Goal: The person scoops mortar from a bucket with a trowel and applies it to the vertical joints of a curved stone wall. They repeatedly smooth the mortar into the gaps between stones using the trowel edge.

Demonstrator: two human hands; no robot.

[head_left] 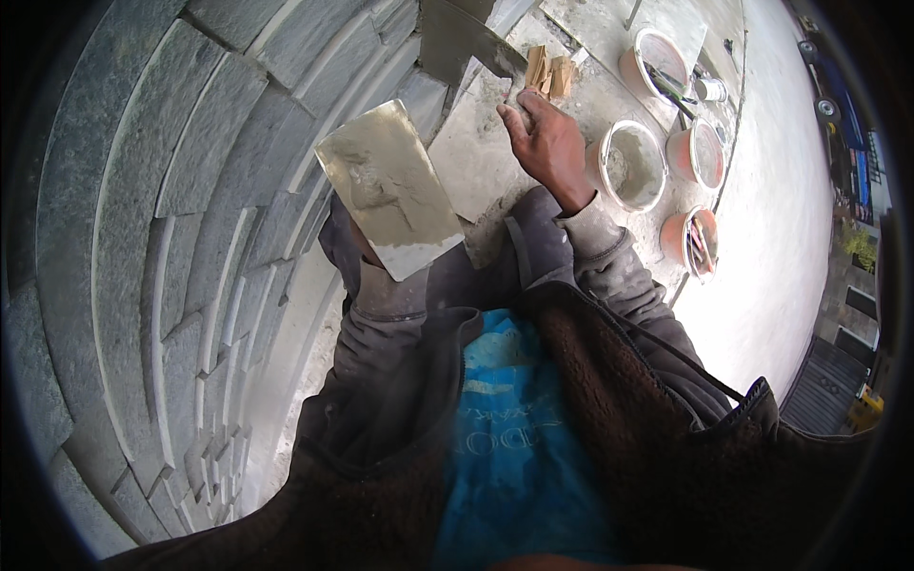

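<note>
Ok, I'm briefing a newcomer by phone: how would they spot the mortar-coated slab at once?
Start from the large grey stone-clad wall on the left. Between it and the person's bare right hand is a rectangular grey slab. Unlike the flat pale-grey piece to its right, its face is covered in grey-beige mortar, except along its near edge.

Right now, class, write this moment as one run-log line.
left hand: mostly hidden behind paste-smeared slab; right hand: near wooden pieces; right side: buckets
</note>
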